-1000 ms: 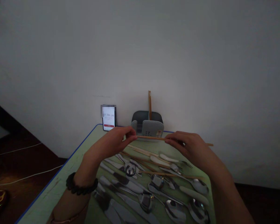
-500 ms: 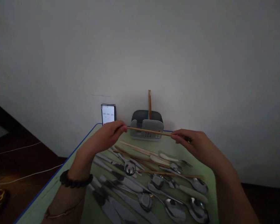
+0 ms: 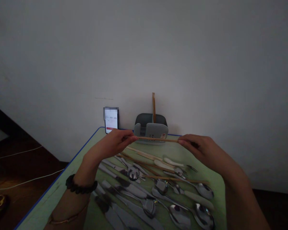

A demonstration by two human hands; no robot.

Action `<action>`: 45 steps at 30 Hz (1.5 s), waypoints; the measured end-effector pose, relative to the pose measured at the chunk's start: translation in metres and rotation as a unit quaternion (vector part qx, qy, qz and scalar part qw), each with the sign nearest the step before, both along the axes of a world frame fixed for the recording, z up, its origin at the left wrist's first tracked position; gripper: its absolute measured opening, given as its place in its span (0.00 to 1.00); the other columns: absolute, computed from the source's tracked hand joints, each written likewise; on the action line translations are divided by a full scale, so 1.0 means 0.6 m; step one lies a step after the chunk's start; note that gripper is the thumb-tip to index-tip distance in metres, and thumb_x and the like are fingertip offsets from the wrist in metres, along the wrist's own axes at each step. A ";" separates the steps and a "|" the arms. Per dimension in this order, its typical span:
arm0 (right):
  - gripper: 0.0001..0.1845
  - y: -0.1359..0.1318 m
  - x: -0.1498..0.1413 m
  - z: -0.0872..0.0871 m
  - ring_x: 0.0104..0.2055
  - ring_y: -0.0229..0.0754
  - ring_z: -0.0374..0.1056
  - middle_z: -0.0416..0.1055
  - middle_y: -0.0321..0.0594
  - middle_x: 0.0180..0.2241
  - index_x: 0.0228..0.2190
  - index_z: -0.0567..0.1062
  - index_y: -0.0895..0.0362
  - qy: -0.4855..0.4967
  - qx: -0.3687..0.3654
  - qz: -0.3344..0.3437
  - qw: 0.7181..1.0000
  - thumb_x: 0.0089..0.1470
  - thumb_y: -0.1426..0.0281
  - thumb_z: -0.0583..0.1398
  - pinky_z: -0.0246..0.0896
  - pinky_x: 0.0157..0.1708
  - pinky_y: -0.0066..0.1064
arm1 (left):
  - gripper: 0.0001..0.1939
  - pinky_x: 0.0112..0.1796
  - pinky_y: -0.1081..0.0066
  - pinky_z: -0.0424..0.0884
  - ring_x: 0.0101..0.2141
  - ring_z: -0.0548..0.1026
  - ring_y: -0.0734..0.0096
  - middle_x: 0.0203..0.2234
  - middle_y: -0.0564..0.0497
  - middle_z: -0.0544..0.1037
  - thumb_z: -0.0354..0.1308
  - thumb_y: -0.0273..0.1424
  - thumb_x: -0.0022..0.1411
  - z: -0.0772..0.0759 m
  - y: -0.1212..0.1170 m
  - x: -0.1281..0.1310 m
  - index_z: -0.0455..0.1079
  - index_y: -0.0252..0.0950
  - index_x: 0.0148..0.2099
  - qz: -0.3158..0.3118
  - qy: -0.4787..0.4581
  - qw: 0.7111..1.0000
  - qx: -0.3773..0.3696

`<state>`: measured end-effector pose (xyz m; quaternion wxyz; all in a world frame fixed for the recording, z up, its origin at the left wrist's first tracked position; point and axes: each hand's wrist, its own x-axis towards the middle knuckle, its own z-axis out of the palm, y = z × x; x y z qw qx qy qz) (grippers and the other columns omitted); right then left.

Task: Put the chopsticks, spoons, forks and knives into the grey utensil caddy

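Note:
A wooden chopstick (image 3: 157, 139) stretches nearly level between my two hands, just in front of the grey cutlery holder (image 3: 157, 129). My left hand (image 3: 118, 140) pinches its left end, and my right hand (image 3: 194, 143) pinches the right end. Several chopsticks (image 3: 154, 107) stand upright in the holder. Below my hands, loose cutlery covers the green table: table knives (image 3: 124, 182), spoons (image 3: 180, 215), a fork (image 3: 192, 167) at the right, and more chopsticks (image 3: 146, 155).
A phone (image 3: 111, 119) showing a timer leans against the white wall (image 3: 144, 57), left of the holder. The green table (image 3: 55, 195) has a blue edge. White cables (image 3: 26, 184) run across the dark floor at the left.
My left hand has shifted right and slightly down along with its end of the chopstick, which now lies more level. My right hand has barely moved.

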<state>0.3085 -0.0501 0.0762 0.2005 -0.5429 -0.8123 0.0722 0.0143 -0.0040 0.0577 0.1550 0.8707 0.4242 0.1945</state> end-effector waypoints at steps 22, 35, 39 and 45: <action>0.14 -0.001 -0.054 -0.007 0.37 0.42 0.72 0.77 0.38 0.37 0.39 0.77 0.52 0.016 -0.029 0.051 0.998 0.59 0.62 0.53 0.62 0.37 0.31 | 0.19 0.26 0.76 0.56 0.23 0.65 0.76 0.21 0.54 0.71 0.47 0.40 0.65 0.007 -0.011 0.033 0.70 0.33 0.30 -0.043 0.005 0.999 -0.015; 0.13 0.010 -0.047 -0.013 0.35 0.41 0.70 0.75 0.42 0.34 0.38 0.76 0.56 0.043 0.103 -0.029 0.993 0.59 0.65 0.53 0.62 0.36 0.31 | 0.16 0.26 0.76 0.56 0.23 0.65 0.76 0.22 0.54 0.70 0.44 0.36 0.66 0.007 -0.009 0.033 0.70 0.34 0.34 -0.027 -0.004 0.999 -0.021; 0.14 0.005 -0.056 -0.005 0.24 0.35 0.66 0.72 0.36 0.25 0.35 0.75 0.58 0.175 0.045 -0.027 0.983 0.59 0.65 0.52 0.59 0.26 0.26 | 0.15 0.26 0.76 0.57 0.23 0.65 0.75 0.23 0.54 0.71 0.45 0.37 0.66 0.006 -0.009 0.033 0.70 0.35 0.36 -0.031 -0.006 0.999 -0.022; 0.16 0.005 -0.078 -0.008 0.24 0.35 0.65 0.71 0.36 0.23 0.35 0.72 0.58 0.359 -0.048 -0.002 0.932 0.59 0.61 0.51 0.59 0.24 0.26 | 0.15 0.26 0.76 0.57 0.23 0.65 0.75 0.23 0.55 0.70 0.46 0.38 0.65 0.005 -0.011 0.033 0.69 0.36 0.36 -0.034 -0.004 0.999 -0.034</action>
